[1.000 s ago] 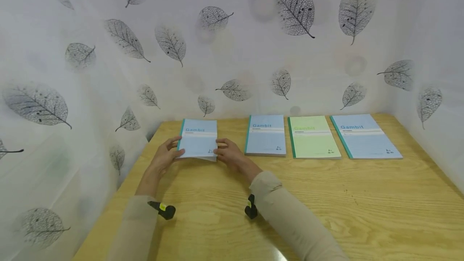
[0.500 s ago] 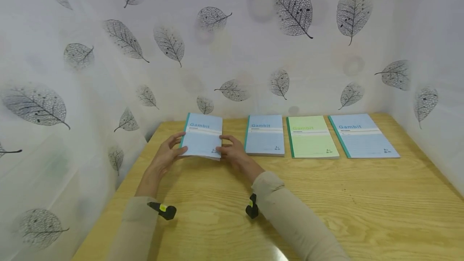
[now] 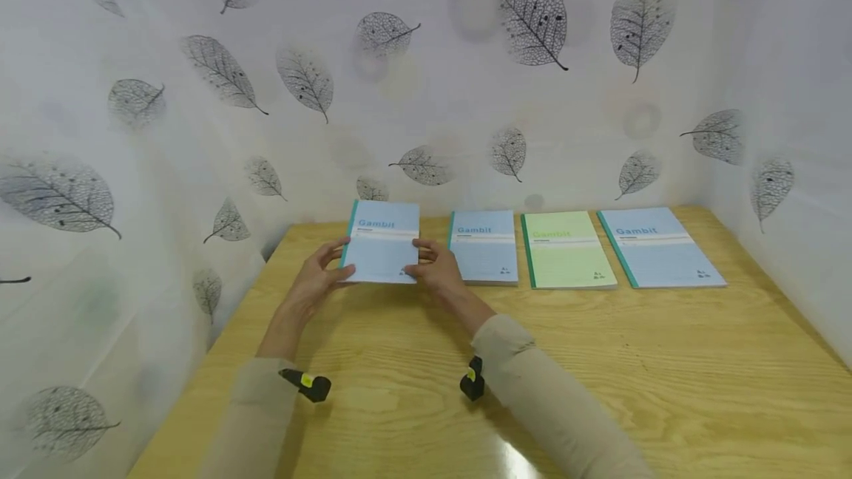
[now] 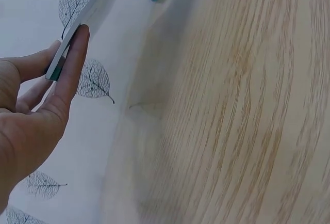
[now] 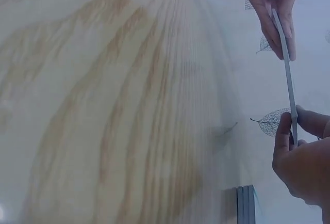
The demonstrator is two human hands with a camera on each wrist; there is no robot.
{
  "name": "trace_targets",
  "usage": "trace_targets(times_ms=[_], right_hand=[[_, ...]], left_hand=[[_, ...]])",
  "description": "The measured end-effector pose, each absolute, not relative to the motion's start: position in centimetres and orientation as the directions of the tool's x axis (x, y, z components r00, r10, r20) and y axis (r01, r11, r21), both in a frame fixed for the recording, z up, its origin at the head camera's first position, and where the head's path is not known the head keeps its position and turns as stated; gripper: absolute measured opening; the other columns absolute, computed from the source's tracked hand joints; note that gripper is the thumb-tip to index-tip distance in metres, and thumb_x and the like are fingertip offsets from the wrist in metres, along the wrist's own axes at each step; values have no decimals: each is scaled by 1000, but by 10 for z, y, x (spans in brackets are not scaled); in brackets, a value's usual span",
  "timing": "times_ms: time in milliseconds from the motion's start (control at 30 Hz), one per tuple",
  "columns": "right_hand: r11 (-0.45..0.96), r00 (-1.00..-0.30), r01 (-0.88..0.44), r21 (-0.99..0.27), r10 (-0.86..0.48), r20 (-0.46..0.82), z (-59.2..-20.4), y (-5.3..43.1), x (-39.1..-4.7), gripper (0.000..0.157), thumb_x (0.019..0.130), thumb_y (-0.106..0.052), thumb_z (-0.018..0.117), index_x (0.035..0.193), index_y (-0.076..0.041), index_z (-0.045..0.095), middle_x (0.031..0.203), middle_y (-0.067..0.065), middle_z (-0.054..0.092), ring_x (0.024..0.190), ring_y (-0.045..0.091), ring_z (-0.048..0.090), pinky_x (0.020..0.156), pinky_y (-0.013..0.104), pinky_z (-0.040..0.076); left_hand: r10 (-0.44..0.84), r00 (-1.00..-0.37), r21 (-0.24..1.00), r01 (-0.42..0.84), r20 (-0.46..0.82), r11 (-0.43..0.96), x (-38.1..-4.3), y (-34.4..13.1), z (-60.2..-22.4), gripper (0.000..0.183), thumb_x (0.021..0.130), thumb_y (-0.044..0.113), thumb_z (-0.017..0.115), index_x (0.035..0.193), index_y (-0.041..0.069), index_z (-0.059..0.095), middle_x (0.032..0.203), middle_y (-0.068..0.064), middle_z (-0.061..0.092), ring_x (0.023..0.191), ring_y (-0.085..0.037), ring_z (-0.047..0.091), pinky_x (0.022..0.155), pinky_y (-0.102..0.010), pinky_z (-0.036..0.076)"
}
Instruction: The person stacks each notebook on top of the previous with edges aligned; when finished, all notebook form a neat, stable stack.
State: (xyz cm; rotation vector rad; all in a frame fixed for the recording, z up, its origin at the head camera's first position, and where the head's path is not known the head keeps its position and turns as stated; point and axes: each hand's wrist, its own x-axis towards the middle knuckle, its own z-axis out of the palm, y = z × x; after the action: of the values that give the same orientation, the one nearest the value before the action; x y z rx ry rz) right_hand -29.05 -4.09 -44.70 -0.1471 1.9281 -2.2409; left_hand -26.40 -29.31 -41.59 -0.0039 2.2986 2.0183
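Observation:
A blue "Gambit" notebook with a teal spine is held up off the wooden table between both hands. At its spine side, my left hand pinches the lower left edge, thumb on the cover and fingers behind. My right hand grips the opposite edge near the lower corner. Seen edge-on in the right wrist view, the notebook is thin and slightly bent. Just right of the right hand lies another blue notebook, its left part overlapped by that hand.
Further right on the table lie a green notebook and a wider blue notebook. A leaf-printed white curtain stands behind and at both sides. Stacked notebook edges show low in the right wrist view.
Both hands have raised the blue notebook and carried it to the right, closer to the neighbouring blue notebook. The other notebooks have stayed in place; the head view shifted slightly.

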Motion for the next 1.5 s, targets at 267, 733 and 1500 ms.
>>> trace_targets(times_ms=[267, 733, 1500], right_hand=[[9, -986, -23, -1000, -163, 22, -444, -15, -289, 62, 92, 4, 75, 149, -8, 54, 143, 22, 56, 123, 37, 58, 98, 41, 57], [69, -996, -1, -998, -86, -5, -449, 28, -300, 61, 91, 2, 76, 147, -11, 58, 144, 19, 55, 126, 36, 57, 98, 42, 57], [83, -997, 72, -994, 2, -72, -448, 87, -303, 61, 95, 4, 70, 152, -9, 53, 148, 21, 49, 127, 35, 57, 82, 23, 53]], left_hand=[[59, -997, 984, -35, -46, 173, -273, -270, -414, 72, 96, 0, 72, 159, 18, 42, 153, -17, 45, 116, -27, 63, 103, -49, 55], [140, -990, 987, 10, -13, 163, -289, -229, -420, 71, 94, 1, 75, 157, 15, 44, 149, -19, 49, 116, -26, 64, 94, -33, 59], [93, -994, 963, -32, -59, 266, -309, -159, -429, 68, 88, 1, 80, 149, 16, 55, 146, -17, 56, 113, -35, 67, 96, -41, 58]])
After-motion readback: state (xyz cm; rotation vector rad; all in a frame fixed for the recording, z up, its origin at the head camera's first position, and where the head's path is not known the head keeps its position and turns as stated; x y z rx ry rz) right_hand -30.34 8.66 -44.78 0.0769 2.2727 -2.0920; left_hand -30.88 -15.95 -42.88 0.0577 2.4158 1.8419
